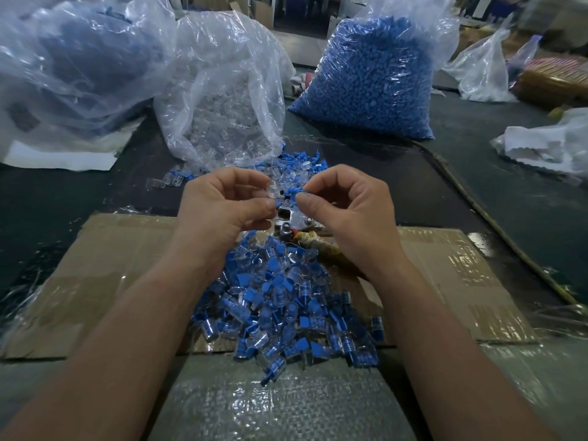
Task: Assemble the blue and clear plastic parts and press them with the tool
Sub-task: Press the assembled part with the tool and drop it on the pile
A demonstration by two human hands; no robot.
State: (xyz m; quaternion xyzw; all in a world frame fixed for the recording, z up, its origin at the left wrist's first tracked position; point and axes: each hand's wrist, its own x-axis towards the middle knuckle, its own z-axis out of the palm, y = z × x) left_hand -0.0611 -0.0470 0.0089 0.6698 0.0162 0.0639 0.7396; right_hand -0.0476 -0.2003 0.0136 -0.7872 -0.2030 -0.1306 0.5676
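My left hand (222,202) pinches a clear plastic part (273,189) between thumb and fingers. Close to its right, my right hand (343,205) pinches a blue plastic part (294,193), whose tip points toward the clear one. The two parts are nearly touching. Just below the hands lies the metal pressing tool (294,222), with its wrapped handle (315,246) partly hidden by my right wrist. A heap of assembled blue and clear pieces (286,307) lies on the cardboard sheet (111,265) between my forearms.
An open bag of clear parts (222,100) stands at the back centre, and a bag of blue parts (372,74) to its right. Loose blue and clear parts (296,167) lie beyond the hands. More plastic bags (63,58) sit at the left and right (547,144).
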